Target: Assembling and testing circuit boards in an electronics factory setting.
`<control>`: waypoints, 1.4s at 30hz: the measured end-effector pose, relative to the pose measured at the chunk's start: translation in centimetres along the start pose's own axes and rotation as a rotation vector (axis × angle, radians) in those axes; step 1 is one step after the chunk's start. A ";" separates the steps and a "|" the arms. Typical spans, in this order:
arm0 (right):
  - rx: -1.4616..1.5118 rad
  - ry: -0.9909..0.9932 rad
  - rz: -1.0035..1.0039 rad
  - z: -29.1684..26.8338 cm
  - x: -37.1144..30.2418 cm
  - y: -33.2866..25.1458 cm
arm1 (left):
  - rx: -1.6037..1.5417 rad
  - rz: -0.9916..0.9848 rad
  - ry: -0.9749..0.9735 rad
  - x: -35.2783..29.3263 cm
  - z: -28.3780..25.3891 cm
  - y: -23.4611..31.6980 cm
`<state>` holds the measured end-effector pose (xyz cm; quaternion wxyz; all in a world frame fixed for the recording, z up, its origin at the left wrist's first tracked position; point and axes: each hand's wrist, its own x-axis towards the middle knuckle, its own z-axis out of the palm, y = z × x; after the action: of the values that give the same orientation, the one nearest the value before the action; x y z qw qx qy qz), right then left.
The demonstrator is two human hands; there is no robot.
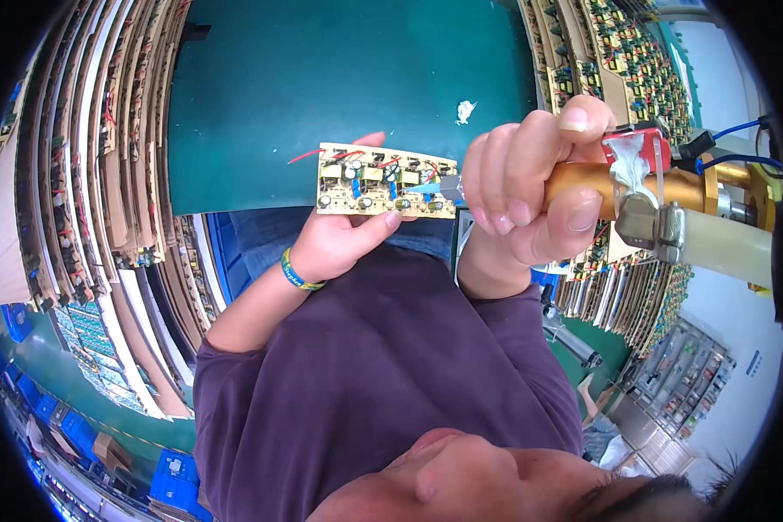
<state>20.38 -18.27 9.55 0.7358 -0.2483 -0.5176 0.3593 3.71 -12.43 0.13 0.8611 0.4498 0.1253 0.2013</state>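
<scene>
My left hand point(344, 244) holds a tan circuit board panel point(355, 205) from below, its thumb on the near edge. The panel carries rows of capacitors, blue and yellow parts, and thin red wires. My right hand point(531, 183) is wrapped round a gold-coloured dispensing gun point(574, 181) with a red trigger part point(661, 148) and a smear of white paste on it. Its pale tapered nozzle point(424, 188) points left, over the components on the panel's right half. Whether the tip touches a part I cannot tell.
A green work surface point(322, 78) lies beyond the panel, with a white paste blob point(465, 111) on it. Tall stacks of cardboard layered with circuit boards point(104, 130) stand left, and more boards point(626, 61) right. A thick pale hose point(726, 248) and blue tubes point(739, 160) run rightward.
</scene>
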 end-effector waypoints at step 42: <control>-0.007 0.014 0.009 1.0 0.0 0.5 | -0.001 -0.068 -0.013 0.4 0.5 -1.5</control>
<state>19.27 -18.01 9.54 0.7370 -0.2557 -0.5124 0.3589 4.58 -13.41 -0.82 0.8684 0.4462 0.1351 0.1689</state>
